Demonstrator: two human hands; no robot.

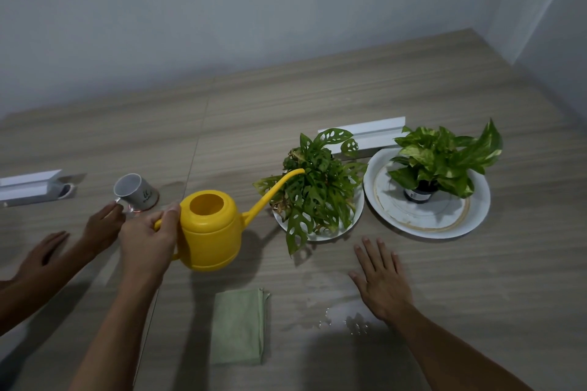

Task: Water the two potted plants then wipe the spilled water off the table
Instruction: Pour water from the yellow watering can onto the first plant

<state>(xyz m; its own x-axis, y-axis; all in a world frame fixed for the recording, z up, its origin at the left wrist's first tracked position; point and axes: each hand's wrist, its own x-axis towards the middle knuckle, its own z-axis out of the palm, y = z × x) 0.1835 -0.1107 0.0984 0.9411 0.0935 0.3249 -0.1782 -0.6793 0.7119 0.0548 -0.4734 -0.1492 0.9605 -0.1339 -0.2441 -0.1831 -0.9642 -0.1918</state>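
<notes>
The left hand (149, 240) is closed around the handle of the yellow watering can (211, 230), thumb on top of the handle. The can stands level, just right of that grip, and its long spout reaches up and away to the right, the tip in the leaves of the holey-leaved plant (313, 187), which sits on a white plate (355, 216). Farther right of the spout, a second plant (444, 159) in a dark pot stands on a larger white plate (476, 206).

The right hand (381, 279) lies open, fingers spread, palm down over the wooden table (286, 111), holding nothing. A puddle of spilled water (343, 316) shines just left of and below that hand. A folded green cloth (238, 325) lies flat on the table, below the can and left of the puddle.

Left of the gripping hand, another person's two hands (101, 225) reach in from the left edge, one at a tilted grey mug (135, 190).
</notes>
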